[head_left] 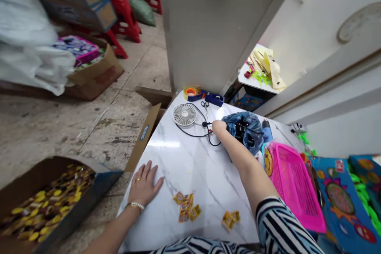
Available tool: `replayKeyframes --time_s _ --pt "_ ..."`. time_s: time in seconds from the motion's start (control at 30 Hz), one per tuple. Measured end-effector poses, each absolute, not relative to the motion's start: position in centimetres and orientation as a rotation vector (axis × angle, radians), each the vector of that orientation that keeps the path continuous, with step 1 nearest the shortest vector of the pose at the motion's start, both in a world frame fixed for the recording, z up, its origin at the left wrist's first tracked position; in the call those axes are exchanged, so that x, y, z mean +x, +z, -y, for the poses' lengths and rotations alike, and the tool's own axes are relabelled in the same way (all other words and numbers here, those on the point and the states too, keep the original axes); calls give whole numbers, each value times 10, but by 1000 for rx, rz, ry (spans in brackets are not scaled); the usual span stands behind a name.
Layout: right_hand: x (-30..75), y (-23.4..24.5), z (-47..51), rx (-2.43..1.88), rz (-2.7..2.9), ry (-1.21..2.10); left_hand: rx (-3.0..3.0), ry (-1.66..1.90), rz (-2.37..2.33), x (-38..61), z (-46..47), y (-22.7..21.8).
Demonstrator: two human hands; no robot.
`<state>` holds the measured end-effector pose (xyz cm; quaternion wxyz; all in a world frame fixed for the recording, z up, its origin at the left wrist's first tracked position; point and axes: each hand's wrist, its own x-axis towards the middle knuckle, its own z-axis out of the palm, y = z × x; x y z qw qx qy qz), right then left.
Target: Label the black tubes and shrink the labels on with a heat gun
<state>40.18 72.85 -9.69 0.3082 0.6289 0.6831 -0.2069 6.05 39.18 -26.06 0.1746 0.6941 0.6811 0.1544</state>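
Observation:
My left hand [145, 184] rests flat on a white marble-patterned table [190, 162], fingers spread, holding nothing. It wears a ring and a beaded bracelet. My right hand [219, 127] reaches across the table to the edge of a crumpled blue bag [245, 129] with a black object in it. A black cable [193, 131] with a small plug [204, 124] lies just left of that hand, and its fingers are hidden. Two small groups of yellow packets [186, 206] [229, 219] lie near the table's front edge. A small white fan [184, 114] stands at the far end.
Scissors [204, 105], a tape roll [190, 93] and a blue dispenser [214, 99] sit at the far edge. A pink plastic basket [293, 186] lies to the right. A cardboard box of yellow packets [47, 202] stands on the floor at left.

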Motion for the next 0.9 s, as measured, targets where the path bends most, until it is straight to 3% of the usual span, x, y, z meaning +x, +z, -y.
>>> replayKeyframes --time_s 0.3,0.67,0.83,0.9 --pt "439 -114 -745 1445 -1989 -342 1911 450 -1932 59 -382 -298" --pt "469 -120 -726 1328 -2108 -586 1838 344 -1888 69 -391 -271" --pt "488 -101 -714 1214 -2261 -694 1868 405 -1892 73 -391 -266" --pt "521 -77 -726 1360 -2413 -664 1893 405 -1898 74 -389 -270"
